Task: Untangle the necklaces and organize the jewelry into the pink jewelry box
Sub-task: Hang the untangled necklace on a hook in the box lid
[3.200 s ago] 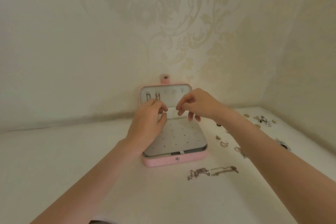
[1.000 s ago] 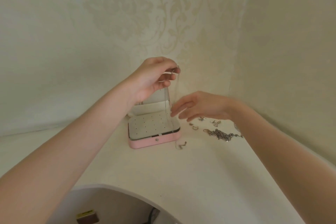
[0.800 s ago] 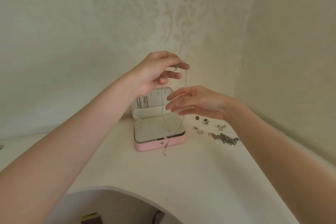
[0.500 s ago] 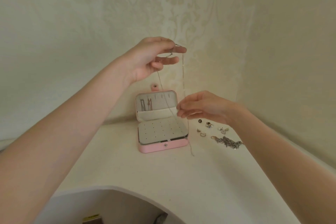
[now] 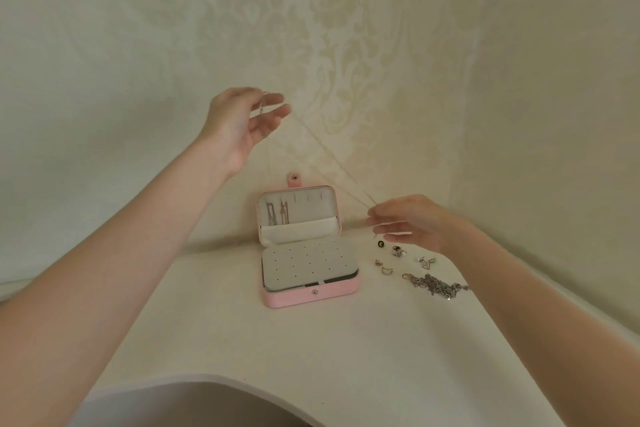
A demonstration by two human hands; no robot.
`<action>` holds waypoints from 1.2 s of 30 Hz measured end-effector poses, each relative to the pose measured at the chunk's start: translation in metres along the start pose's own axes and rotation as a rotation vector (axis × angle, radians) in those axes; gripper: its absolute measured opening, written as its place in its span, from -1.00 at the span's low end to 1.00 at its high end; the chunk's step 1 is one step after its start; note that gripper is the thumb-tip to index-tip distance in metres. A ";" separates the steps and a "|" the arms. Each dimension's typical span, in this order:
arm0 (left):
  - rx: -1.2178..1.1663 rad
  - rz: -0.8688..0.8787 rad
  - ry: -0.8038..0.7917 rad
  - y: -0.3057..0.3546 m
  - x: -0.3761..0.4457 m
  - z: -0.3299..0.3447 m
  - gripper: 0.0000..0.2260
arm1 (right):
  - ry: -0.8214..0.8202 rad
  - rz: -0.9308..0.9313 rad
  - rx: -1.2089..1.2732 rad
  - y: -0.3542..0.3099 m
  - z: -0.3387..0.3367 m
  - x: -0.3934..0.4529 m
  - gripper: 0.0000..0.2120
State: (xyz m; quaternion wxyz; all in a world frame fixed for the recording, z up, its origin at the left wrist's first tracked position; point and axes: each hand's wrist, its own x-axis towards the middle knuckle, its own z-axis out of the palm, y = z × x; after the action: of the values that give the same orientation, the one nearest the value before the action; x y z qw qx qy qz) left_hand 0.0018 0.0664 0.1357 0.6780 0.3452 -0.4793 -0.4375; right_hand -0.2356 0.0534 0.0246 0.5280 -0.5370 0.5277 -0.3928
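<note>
The pink jewelry box [image 5: 311, 296] stands open on the white table, its lid against the wall with thin chains [image 5: 277, 213] hanging inside it. My left hand [image 5: 242, 125] is raised above and left of the box and pinches one end of a fine silver necklace [image 5: 325, 152]. The chain runs taut and slanting down to my right hand [image 5: 405, 222], which pinches it at the fingertips just right of the lid. A grey perforated earring panel [image 5: 308, 263] covers the box's base.
Right of the box lie several small rings and earrings [image 5: 398, 256] and a tangled silver chain heap [image 5: 433, 286]. Patterned wallpaper walls meet in a corner behind. The table's curved front edge [image 5: 221, 380] shows at the bottom.
My left hand moved left and my right hand moved right and lower, so the necklace that hung nearly straight down is now stretched diagonally between them, clear of the table.
</note>
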 end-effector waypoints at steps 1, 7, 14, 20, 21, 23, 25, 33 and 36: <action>-0.001 -0.026 0.036 -0.005 0.003 -0.008 -0.95 | 0.026 0.013 0.037 -0.003 -0.001 0.000 -0.92; 0.069 -0.145 0.100 -0.038 0.004 -0.035 -0.91 | 0.300 -0.074 0.468 -0.029 0.011 0.019 -0.79; 0.169 -0.374 0.129 -0.108 0.002 -0.074 -0.92 | 0.316 -0.334 0.550 -0.096 0.038 0.038 -0.84; 0.288 -0.307 0.121 -0.139 0.001 -0.074 -0.90 | 0.414 -0.525 0.170 -0.155 0.074 0.050 -0.80; 0.279 -0.296 0.119 -0.142 0.002 -0.074 -0.90 | 0.451 -0.555 0.083 -0.160 0.078 0.051 -0.81; 0.249 -0.289 0.141 -0.145 0.005 -0.076 -0.89 | 0.497 -0.608 -0.005 -0.160 0.083 0.053 -0.88; 0.196 -0.280 0.202 -0.144 0.010 -0.081 -0.89 | 0.536 -0.612 -0.098 -0.149 0.083 0.059 -0.81; 0.435 -0.013 0.023 -0.107 0.036 -0.073 -0.87 | -0.280 0.036 -1.127 -0.075 0.070 0.069 -0.80; 0.659 0.086 -0.240 -0.089 0.041 -0.052 -0.81 | -0.343 -0.119 -0.879 -0.064 0.075 0.076 -0.65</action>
State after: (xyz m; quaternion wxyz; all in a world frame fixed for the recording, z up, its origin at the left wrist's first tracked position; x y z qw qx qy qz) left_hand 0.0341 -0.0029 0.0552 0.4866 0.4713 -0.6851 -0.2679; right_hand -0.1421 -0.0168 0.0671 0.3070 -0.7960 0.5173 -0.0676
